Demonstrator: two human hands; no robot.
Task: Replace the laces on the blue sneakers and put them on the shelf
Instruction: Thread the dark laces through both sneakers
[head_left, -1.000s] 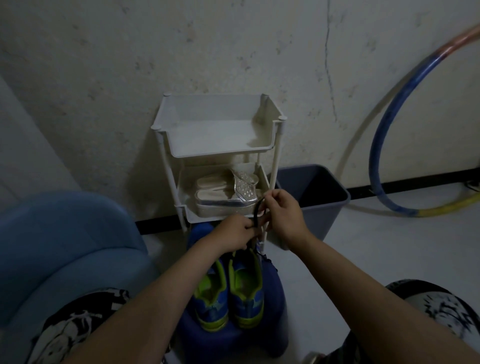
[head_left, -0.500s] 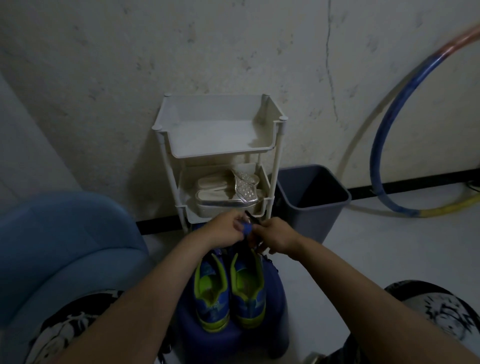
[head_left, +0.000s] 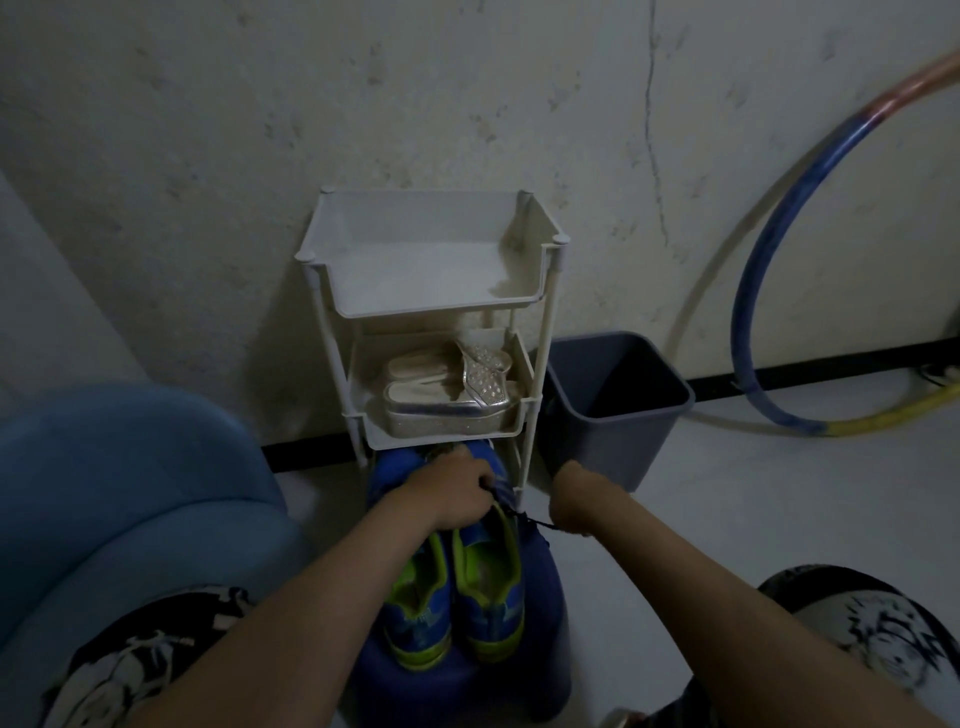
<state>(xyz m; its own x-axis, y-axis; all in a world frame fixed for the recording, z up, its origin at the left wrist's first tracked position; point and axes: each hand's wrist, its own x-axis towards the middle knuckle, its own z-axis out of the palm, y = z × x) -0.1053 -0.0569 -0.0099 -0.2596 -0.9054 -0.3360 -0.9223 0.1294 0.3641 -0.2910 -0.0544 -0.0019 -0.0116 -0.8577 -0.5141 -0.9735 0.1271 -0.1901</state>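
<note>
Right hand (head_left: 571, 501) pulled lace (head_left: 536, 523) rightward, left hand (head_left: 449, 488) holding sneaker (head_left: 493, 597).

Black cloth (head_left: 150, 660) with a white, sketchy print covers the left knee (head_left: 119, 675) and the right knee (head_left: 872, 634); the print is too dim to read. Both arms are bare down to the left hand (head_left: 457, 488) and right hand (head_left: 571, 506).
</note>
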